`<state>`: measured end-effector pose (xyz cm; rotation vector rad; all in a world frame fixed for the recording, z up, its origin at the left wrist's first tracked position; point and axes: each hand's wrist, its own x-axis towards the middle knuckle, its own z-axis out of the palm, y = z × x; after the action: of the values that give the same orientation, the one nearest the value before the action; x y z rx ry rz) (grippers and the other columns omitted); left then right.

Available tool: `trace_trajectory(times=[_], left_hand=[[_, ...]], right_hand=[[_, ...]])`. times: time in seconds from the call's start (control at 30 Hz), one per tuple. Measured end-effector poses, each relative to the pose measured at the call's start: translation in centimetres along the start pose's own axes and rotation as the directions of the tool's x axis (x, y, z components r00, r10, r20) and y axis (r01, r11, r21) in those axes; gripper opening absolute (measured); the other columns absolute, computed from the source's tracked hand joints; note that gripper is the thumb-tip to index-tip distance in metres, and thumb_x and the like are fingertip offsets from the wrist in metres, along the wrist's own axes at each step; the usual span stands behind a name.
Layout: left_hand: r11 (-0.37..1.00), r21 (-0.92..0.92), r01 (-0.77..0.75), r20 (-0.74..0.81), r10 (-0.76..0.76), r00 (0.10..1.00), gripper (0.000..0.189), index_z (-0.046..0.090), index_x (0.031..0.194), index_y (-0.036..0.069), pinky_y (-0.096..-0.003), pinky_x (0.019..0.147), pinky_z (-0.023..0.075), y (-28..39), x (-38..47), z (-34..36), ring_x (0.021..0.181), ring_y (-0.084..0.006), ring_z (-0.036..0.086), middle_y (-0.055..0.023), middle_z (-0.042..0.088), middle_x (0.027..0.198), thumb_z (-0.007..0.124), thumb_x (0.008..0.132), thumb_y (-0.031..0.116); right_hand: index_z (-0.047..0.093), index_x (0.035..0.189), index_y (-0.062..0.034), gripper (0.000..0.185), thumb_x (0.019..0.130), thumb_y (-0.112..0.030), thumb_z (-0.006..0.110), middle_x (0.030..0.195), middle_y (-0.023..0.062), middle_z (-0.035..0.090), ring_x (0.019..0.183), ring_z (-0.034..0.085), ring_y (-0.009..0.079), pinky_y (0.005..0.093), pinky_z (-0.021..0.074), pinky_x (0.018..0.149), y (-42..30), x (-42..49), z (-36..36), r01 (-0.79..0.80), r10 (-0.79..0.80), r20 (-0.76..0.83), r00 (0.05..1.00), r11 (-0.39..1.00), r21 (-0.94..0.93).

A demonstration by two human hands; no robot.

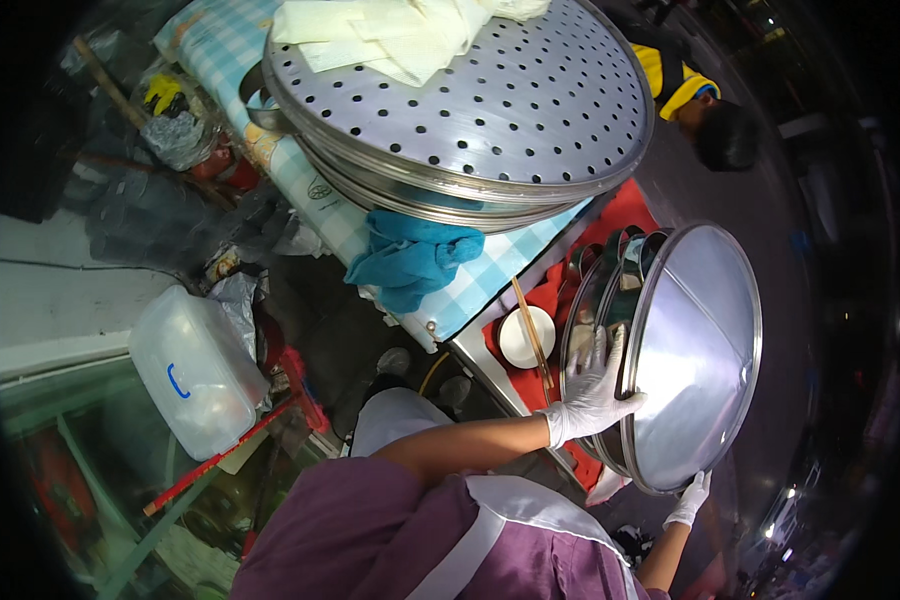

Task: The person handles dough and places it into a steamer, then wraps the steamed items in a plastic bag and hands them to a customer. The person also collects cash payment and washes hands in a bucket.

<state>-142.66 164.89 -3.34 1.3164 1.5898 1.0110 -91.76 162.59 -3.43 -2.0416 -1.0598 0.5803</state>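
Note:
A round, shiny metal steamer lid with a shallow cone shape covers a stack of metal steamer tiers with strap handles. My left hand, in a thin white glove, grips the side of this stack. Its fingers spread along the side wall, and the thumb lies over the lid's rim. Further round, my right hand, also gloved, holds the near edge of the lid; part of its fingers is hidden beneath. Left of the stack, wooden chopsticks rest across a white bowl on red cloth.
A large perforated steamer tray tops another stack on a checked tablecloth, with pale cloths on it. A teal towel lies at the table corner. A lidded plastic box stands left. Another person is beyond.

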Motion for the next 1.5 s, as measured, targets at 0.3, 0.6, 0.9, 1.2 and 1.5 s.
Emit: trace_trajectory(times=[0.3,0.6,0.9,1.2,1.5], left_hand=[[0.870,-0.489,0.066,0.359,0.132,0.924,0.085,0.018,0.147,0.003,-0.0339,0.102,0.0381,-2.9,-3.4,-6.6,0.127,-0.0331,0.045,-0.0295,0.039,0.139,0.062,0.087,0.044],[0.765,0.078,0.639,0.314,-0.627,0.712,0.052,0.057,0.123,0.001,-0.0265,0.092,0.0457,-18.2,-12.7,-16.5,0.104,-0.0201,0.062,-0.0152,0.065,0.111,0.062,0.086,0.037],[0.593,0.043,0.804,0.054,-0.805,0.591,0.064,0.051,0.128,-0.004,-0.0309,0.101,0.0403,-31.9,-20.0,-17.6,0.117,-0.0289,0.055,-0.0209,0.059,0.123,0.061,0.084,0.042],[0.569,0.078,0.818,0.061,-0.822,0.566,0.063,0.051,0.129,-0.003,-0.0297,0.101,0.0401,-32.0,-20.1,-16.6,0.116,-0.0269,0.056,-0.0196,0.058,0.124,0.064,0.084,0.040],[0.627,-0.144,0.766,0.106,-0.760,0.641,0.066,0.050,0.130,-0.002,-0.0295,0.100,0.0412,-25.5,-16.0,-16.3,0.114,-0.0247,0.057,-0.0183,0.059,0.123,0.065,0.082,0.042]], right_hand=[[0.035,0.141,-0.0027,0.082,0.089,-0.066,0.043,0.125,0.0132,0.057,0.110,0.057,0.0245,0.0369,0.0466,0.090,-1.6,-7.2,-0.5,-0.352,0.395,-0.113,0.912,0.893,0.281],[0.053,0.086,-0.0181,0.050,0.087,-0.068,0.043,0.069,-0.0019,0.055,0.058,0.051,0.0153,0.0312,0.0398,0.053,11.8,-16.0,-3.5,-0.590,0.718,-0.118,0.687,0.644,0.487],[0.042,0.133,-0.0117,0.073,0.087,-0.068,0.044,0.110,0.0107,0.064,0.100,0.063,0.0270,0.0382,0.0477,0.073,15.3,-16.8,-2.7,-0.749,0.812,-0.073,0.579,0.565,0.345],[0.047,0.124,-0.0121,0.065,0.088,-0.065,0.046,0.103,0.0079,0.065,0.092,0.065,0.0266,0.0376,0.0473,0.068,14.3,-15.5,-1.8,-0.748,0.790,-0.073,0.609,0.602,0.278],[0.047,0.123,-0.0115,0.061,0.088,-0.063,0.047,0.098,0.0083,0.064,0.080,0.064,0.0280,0.0377,0.0428,0.056,16.4,-15.7,-1.8,-0.802,0.806,0.054,0.590,0.576,0.158]])
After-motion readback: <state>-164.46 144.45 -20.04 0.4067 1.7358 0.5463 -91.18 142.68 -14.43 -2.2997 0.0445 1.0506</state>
